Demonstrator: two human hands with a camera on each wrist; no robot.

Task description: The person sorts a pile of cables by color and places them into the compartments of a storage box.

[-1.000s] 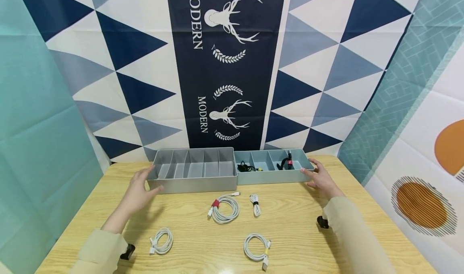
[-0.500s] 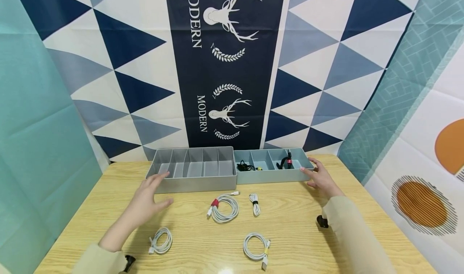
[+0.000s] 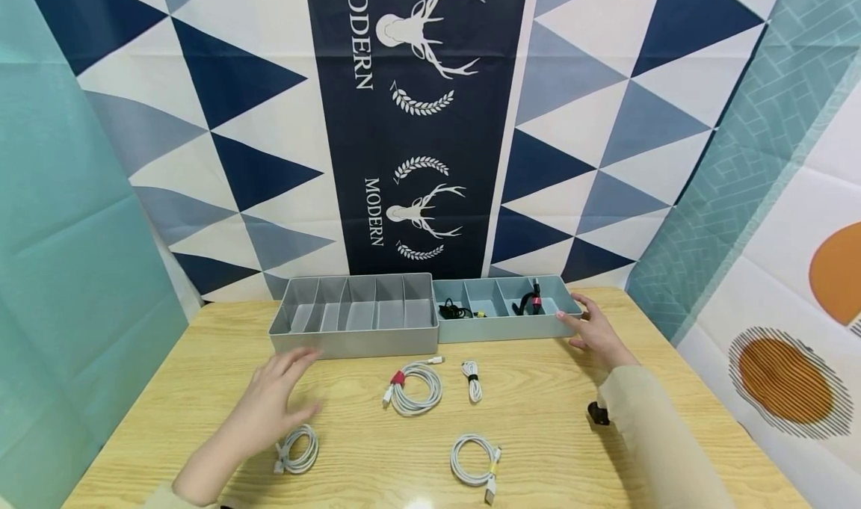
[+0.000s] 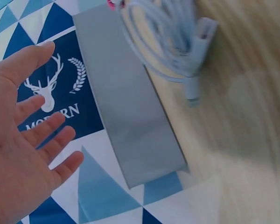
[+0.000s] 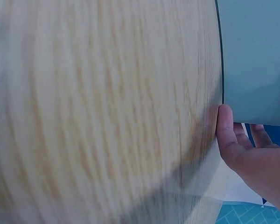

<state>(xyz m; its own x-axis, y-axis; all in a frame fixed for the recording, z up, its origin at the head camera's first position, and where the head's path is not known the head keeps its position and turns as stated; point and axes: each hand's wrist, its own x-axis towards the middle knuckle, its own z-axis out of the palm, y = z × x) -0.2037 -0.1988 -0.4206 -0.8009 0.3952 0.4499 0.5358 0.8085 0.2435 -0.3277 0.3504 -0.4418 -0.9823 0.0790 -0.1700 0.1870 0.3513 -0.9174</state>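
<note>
My left hand (image 3: 274, 395) hovers over the table with fingers spread, holding nothing. Beneath and beside it lies a coiled white cable (image 3: 312, 457). In the left wrist view, a white cable (image 4: 177, 42) with its plug hangs at the top, beyond the fingers. A grey divided organizer box (image 3: 356, 343) stands behind that hand, apart from it. My right hand (image 3: 597, 335) touches the right end of a blue divided box (image 3: 504, 332). The right wrist view has the thumb (image 5: 226, 123) at its front corner and the other fingers partly hidden behind the end.
A white cable with a red tie (image 3: 398, 378), a small one with a black tie (image 3: 474, 380) and one with a yellow tie (image 3: 471, 480) lie on the wooden table (image 3: 377, 464). The blue box contains black cables (image 3: 454, 311). Patterned cloth hangs behind.
My left hand has left the grey box's left end and come back toward me, over the table near the coiled white cable. The right hand has stayed at the blue box.
</note>
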